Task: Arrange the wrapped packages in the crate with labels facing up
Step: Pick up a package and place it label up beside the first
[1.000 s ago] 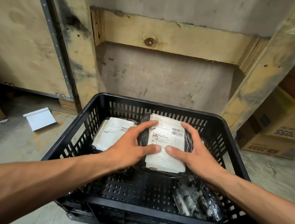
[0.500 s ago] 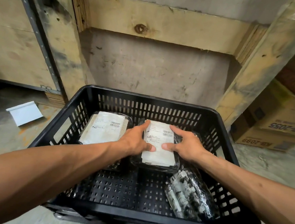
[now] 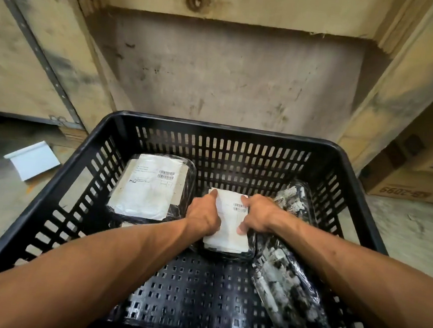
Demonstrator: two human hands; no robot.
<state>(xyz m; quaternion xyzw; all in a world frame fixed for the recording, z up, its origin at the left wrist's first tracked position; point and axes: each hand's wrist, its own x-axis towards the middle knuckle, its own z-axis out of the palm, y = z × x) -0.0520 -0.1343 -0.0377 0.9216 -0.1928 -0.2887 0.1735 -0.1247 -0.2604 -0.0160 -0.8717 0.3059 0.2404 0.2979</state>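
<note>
In the black crate (image 3: 228,133), a label-down wrapped package (image 3: 285,287) lay nearest, right. Beyond it, the left hand (image 3: 203,216) and right hand (image 3: 258,214), fingers curled, gripped the middle package (image 3: 227,233), label up, now further back than before. The labelled package (image 3: 150,192) remained at far left.

The crate (image 3: 353,170) is black with slotted walls; the packages (image 3: 152,192) are black-wrapped with white barcoded labels (image 3: 230,233); the cardboard boxes (image 3: 413,181) are brown.
</note>
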